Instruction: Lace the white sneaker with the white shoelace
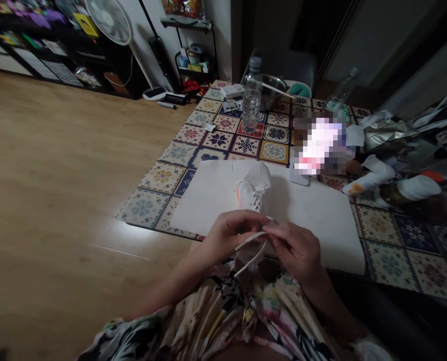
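Note:
A white shoe point(256, 188) with an orange patch on its left side rests on a white sheet point(204, 193) at the table's near edge. Crossed laces run up its front. Both hands meet over the near end of the shoe, hiding that part. My left hand point(233, 228) is closed, its fingertips pinching the white shoelace point(250, 241). Pressed against the same spot, my right hand point(296, 245) also pinches the lace between thumb and fingers. Two loose lace ends hang down toward my lap.
A patterned tablecloth point(185, 150) covers the table. Beyond the sheet stand a clear plastic bottle point(251, 95) and a metal bowl point(272, 90). A stand with a blurred screen point(319, 145) sits behind the sheet. White-capped bottles point(411, 190) lie at the right. Wooden floor point(76, 150) spreads leftward.

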Demonstrator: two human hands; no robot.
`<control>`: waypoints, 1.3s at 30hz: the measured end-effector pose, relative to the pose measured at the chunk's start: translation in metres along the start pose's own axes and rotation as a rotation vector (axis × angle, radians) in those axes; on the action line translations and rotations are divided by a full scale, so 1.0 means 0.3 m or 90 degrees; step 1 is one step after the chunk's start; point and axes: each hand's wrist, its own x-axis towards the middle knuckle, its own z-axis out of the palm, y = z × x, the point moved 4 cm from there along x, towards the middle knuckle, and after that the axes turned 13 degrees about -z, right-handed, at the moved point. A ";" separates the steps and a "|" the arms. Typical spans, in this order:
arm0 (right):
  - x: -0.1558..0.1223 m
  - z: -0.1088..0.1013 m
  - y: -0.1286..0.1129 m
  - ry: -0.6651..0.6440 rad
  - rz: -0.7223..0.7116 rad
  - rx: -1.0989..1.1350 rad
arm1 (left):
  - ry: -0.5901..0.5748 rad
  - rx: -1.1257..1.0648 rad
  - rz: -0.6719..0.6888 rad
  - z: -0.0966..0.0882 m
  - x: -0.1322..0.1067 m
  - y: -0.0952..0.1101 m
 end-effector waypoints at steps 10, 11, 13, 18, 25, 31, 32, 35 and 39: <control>0.016 0.018 -0.004 -0.005 0.010 0.004 | 0.058 0.104 0.124 -0.006 -0.009 0.010; 0.014 0.020 0.001 0.008 0.039 0.008 | 0.048 0.106 0.130 -0.004 -0.011 0.010; 0.007 0.023 0.012 0.038 0.096 0.006 | 0.035 0.111 0.124 -0.003 -0.012 0.009; 0.011 0.031 0.019 0.039 0.099 0.029 | 0.063 0.123 0.157 -0.015 -0.015 0.023; 0.043 0.051 0.020 -0.006 0.043 0.069 | 0.104 0.111 0.185 -0.032 -0.014 0.016; 0.036 0.060 0.018 0.028 -0.102 -0.085 | 0.122 0.011 0.036 -0.037 0.000 -0.008; 0.036 0.059 0.013 0.023 -0.129 -0.107 | 0.118 -0.004 0.016 -0.037 0.004 -0.011; 0.040 0.049 0.008 0.027 -0.139 -0.092 | 0.115 -0.053 -0.041 -0.044 0.017 -0.027; 0.030 0.032 0.049 0.118 -0.003 0.078 | 0.146 -0.172 -0.081 -0.075 0.049 -0.061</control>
